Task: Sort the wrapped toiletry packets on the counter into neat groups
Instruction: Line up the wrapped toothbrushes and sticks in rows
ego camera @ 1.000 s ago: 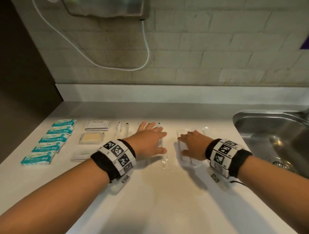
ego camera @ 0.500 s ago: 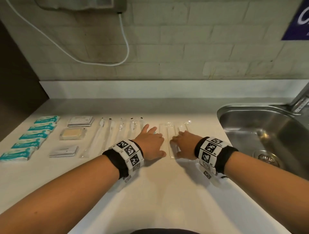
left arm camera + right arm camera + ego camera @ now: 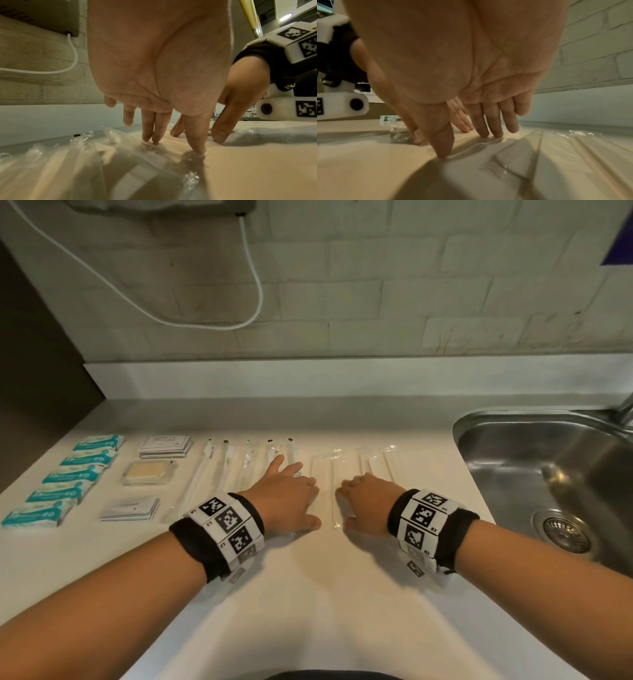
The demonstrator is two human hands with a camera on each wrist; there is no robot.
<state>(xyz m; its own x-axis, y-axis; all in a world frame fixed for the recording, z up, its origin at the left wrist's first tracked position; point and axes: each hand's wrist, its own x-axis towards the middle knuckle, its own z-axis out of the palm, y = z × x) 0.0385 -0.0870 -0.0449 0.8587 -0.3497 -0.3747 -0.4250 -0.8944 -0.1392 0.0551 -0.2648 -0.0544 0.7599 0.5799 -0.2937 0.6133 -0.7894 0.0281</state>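
A row of long clear-wrapped packets (image 3: 222, 474) lies on the white counter (image 3: 308, 594). My left hand (image 3: 291, 498) rests on its right end, straight fingers (image 3: 155, 129) pressing the clear wrap (image 3: 120, 155). My right hand (image 3: 363, 501) lies flat beside it on the clear-wrapped comb packets (image 3: 376, 465), fingers (image 3: 491, 125) straight, thumb tip on the plastic (image 3: 539, 155). One clear packet (image 3: 323, 484) lies between the two hands. Neither hand grips anything.
At the far left lie several teal packets (image 3: 68, 474) in a column. Next to them are a stack of white sachets (image 3: 166, 445), a wrapped yellow bar (image 3: 149, 472) and flat white packets (image 3: 132, 508). A steel sink (image 3: 555, 474) is at the right.
The head view shifted, showing more packets on the left. Both hands stayed side by side on the clear packets, a little nearer each other; the left hand's fingers drew back slightly.
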